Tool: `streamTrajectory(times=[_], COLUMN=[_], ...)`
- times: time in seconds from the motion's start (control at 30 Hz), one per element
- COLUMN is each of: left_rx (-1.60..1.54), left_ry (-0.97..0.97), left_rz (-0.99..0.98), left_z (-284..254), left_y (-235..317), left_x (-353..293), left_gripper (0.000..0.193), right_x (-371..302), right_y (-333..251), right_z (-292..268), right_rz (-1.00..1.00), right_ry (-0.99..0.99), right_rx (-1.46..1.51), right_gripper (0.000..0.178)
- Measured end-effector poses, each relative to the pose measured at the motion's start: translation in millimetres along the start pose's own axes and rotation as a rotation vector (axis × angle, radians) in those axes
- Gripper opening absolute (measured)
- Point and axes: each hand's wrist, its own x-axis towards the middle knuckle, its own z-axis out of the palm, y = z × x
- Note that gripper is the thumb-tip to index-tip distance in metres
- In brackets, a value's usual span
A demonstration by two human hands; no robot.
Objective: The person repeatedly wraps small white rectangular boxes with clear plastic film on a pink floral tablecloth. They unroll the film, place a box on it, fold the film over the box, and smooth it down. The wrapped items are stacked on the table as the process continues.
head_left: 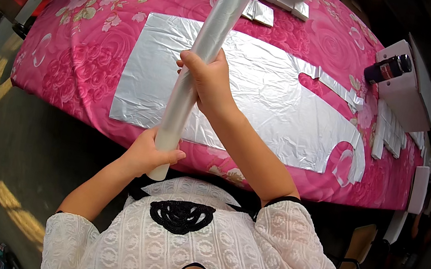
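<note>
Pink floral tablecloth [76,70]; silver plastic sheet [262,88] spread flat. Long translucent plastic roll [181,103] clasped by left hand [144,154], right hand [214,82]; even grip advised.

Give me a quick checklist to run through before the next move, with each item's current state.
1. Left grip holding the clear plastic film roll: ok, around its near end.
2. Right grip holding the roll: ok, farther up.
3. Roll's far end visible: not ok, it reaches the picture's top edge.
4. Roll apart from the silver plastic sheet: cannot tell, it crosses in front of it.
5. Silver plastic sheet smooth: not ok, creases show.
6. Dark bottle apart from the silver plastic sheet: ok, beside a white box.
</note>
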Motion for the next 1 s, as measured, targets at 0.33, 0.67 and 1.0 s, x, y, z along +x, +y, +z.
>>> streamTrajectory(times=[0.33, 0.67, 1.0], left_rx=[-0.507, -0.747, -0.626], left_ry=[-0.405, -0.612, -0.643], left_rz=[-0.096, -0.166, -0.161], left_z=[19, 19, 18], left_y=[7, 3, 5], left_x=[10, 17, 36], left_gripper=[0.033, 0.039, 0.046], right_x=[-37, -53, -56], right_y=[4, 11, 10], right_z=[-25, -30, -37], right_rz=[0.100, 0.127, 0.028], right_ry=[-0.055, 0.078, 0.154], right_rx=[0.356, 0.284, 0.197], right_gripper=[0.064, 0.055, 0.044])
